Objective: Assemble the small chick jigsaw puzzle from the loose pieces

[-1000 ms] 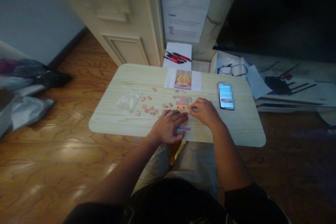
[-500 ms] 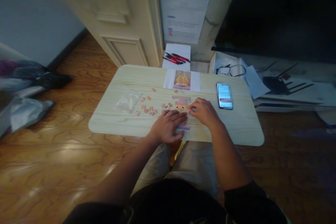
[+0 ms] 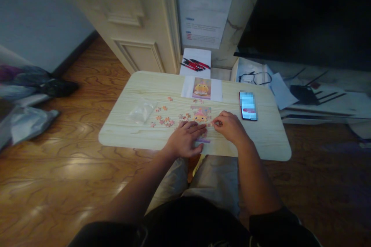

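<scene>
A partly joined jigsaw puzzle with a yellow figure in a pink hat lies on the small table. My left hand rests open across its lower part, fingers stretched to the right, hiding some of the picture. At the puzzle's right edge my right hand is closed, thumb and forefinger pinching a small jigsaw piece that is mostly covered. Several loose jigsaw pieces are scattered to the left, and a couple of pieces lie above the puzzle. Behind them is a printed reference picture on white paper.
On the pale wooden table are a clear plastic bag at left and a lit phone at right. Red and black pens lie on paper beyond the far edge. A black router stands at right, below a dark screen.
My right hand has shifted slightly right and down, away from the puzzle's middle, uncovering more of its right edge. My left hand stays in place.
</scene>
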### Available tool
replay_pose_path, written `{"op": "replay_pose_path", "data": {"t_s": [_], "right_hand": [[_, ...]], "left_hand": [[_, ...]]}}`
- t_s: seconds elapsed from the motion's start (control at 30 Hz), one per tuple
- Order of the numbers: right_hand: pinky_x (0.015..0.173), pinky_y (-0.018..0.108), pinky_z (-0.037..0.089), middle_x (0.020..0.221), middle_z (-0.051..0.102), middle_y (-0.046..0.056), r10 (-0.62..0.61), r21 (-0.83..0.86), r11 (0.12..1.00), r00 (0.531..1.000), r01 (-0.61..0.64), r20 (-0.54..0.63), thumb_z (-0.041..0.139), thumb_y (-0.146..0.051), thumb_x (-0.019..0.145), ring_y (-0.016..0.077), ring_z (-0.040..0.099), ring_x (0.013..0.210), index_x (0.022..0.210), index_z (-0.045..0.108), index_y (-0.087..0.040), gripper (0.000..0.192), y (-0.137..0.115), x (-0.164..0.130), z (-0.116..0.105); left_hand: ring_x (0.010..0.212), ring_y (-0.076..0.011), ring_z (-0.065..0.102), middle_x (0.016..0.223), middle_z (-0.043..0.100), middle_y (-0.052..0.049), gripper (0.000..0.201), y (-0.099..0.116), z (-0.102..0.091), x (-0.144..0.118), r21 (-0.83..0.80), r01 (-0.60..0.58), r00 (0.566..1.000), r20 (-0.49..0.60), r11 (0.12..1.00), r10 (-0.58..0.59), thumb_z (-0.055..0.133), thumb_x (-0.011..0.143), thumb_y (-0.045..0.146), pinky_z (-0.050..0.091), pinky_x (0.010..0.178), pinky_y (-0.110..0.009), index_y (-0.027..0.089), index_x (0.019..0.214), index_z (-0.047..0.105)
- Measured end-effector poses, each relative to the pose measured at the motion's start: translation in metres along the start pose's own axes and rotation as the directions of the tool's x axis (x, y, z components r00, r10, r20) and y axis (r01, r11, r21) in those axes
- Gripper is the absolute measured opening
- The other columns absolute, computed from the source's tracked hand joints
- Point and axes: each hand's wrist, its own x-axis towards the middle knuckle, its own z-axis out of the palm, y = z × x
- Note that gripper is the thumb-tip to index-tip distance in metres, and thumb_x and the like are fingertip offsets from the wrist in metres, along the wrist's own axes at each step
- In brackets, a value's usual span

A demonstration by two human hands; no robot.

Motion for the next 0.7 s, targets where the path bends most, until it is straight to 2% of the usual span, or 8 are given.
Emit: {"op": "replay_pose_path", "data": {"t_s": [0.27,0.53,0.7], "right_hand": [[0.088,0.03,0.05,0.101,0.072,0.005,0.008,0.112,0.994,1.0,-0.006,-0.013,0.071,-0.025,0.094,0.0192,0.066,0.093,0.103,0.081,-0.022,0.014,0.01,-0.02,0.006],[0.086,0.03,0.05,0.097,0.07,0.005,0.165,0.165,0.975,0.982,-0.148,-0.092,0.066,-0.016,0.093,0.0185,0.066,0.091,0.094,0.081,-0.021,0.016,0.037,-0.036,-0.001],[0.092,0.031,0.05,0.102,0.071,0.006,0.17,0.167,0.975,0.978,-0.148,-0.125,0.064,-0.013,0.093,0.0197,0.067,0.097,0.1,0.079,-0.019,0.018,0.043,-0.043,0.001]], "left_hand": [[0.133,-0.0357,0.052,0.153,0.059,-0.005,0.063,0.0,-0.001,0.0,-0.011,-0.001,1.0,0.008,1.0,0.002,0.06,0.088,0.05,0.038,0.109,-0.055,0.025,0.146,0.06],[0.133,-0.0343,0.054,0.154,0.059,-0.005,0.06,0.001,-0.002,0.0,-0.003,0.004,1.0,-0.005,1.0,-0.004,0.062,0.086,0.047,0.04,0.109,-0.053,0.025,0.142,0.062],[0.133,-0.0341,0.055,0.152,0.06,-0.005,0.059,0.001,-0.002,0.0,-0.006,0.002,1.0,-0.006,1.0,-0.002,0.061,0.087,0.047,0.04,0.109,-0.053,0.025,0.142,0.062]]}}
